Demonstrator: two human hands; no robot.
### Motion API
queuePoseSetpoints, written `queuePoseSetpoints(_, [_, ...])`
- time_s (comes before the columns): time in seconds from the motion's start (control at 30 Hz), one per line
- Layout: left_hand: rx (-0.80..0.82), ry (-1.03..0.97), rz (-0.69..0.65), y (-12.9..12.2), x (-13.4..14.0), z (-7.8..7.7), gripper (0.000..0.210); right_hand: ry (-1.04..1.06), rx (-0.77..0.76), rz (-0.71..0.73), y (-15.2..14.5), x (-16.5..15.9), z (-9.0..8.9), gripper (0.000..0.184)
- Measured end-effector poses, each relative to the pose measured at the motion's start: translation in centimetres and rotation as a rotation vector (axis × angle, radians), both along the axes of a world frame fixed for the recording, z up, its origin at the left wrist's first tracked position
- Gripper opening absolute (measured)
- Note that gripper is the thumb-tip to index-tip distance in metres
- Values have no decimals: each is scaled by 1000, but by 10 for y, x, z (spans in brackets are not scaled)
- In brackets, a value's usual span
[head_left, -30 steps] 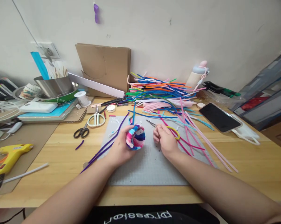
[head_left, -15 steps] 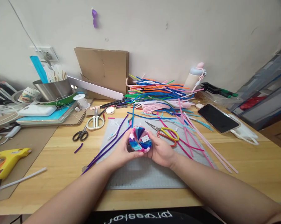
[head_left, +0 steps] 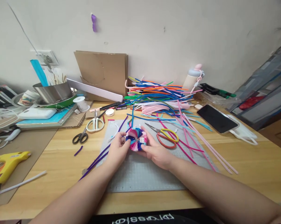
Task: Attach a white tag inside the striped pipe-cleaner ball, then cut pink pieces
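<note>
Between my two hands is a round, cup-like pipe cleaner piece (head_left: 136, 137) in blue, purple, pink and white, its hollow side facing me. A small white tag (head_left: 142, 140) shows inside it. My left hand (head_left: 119, 147) is closed on its left rim, thumb in front. My right hand (head_left: 155, 152) grips the right and lower rim. Beneath them lies a grey cutting mat (head_left: 145, 177). Scissors with yellow and red handles (head_left: 167, 137) rest just right of my right hand. Purple pipe cleaners (head_left: 99, 158) run beside my left hand.
A heap of coloured pipe cleaners (head_left: 156, 93) lies at the back. Pink pipe cleaners (head_left: 205, 143) and a phone (head_left: 217, 118) are at right. White-handled scissors (head_left: 95, 124), black-handled scissors (head_left: 81, 137) and a yellow glue gun (head_left: 8, 165) lie at left. Cardboard (head_left: 103, 73) leans on the wall.
The round piece has been turned in my hands, so different colours face me and its tag sits differently. Both thumbs have shifted up onto its rim.
</note>
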State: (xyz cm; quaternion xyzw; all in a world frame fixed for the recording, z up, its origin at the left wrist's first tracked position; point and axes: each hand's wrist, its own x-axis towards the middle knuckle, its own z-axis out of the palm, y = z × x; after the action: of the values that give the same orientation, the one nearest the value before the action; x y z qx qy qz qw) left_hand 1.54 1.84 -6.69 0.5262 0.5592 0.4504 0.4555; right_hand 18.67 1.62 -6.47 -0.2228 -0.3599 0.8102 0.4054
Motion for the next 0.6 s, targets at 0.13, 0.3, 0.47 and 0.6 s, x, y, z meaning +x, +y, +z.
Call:
queuePoseSetpoints(0.13, [49, 77, 64, 2, -3, 1, 23, -51, -1, 53, -1, 0, -1, 74])
queuePoseSetpoints(0.3, [133, 365, 29, 2, -7, 1, 12, -77, -38, 87, 0, 0, -4, 61])
queuePoseSetpoints(0.47, [95, 373, 16, 2, -6, -3, 8, -142, -65, 56, 0, 0, -9, 49])
queuePoseSetpoints(0.6, [76, 322, 33, 2, -3, -6, 7, -90, -119, 40, 0, 0, -7, 39])
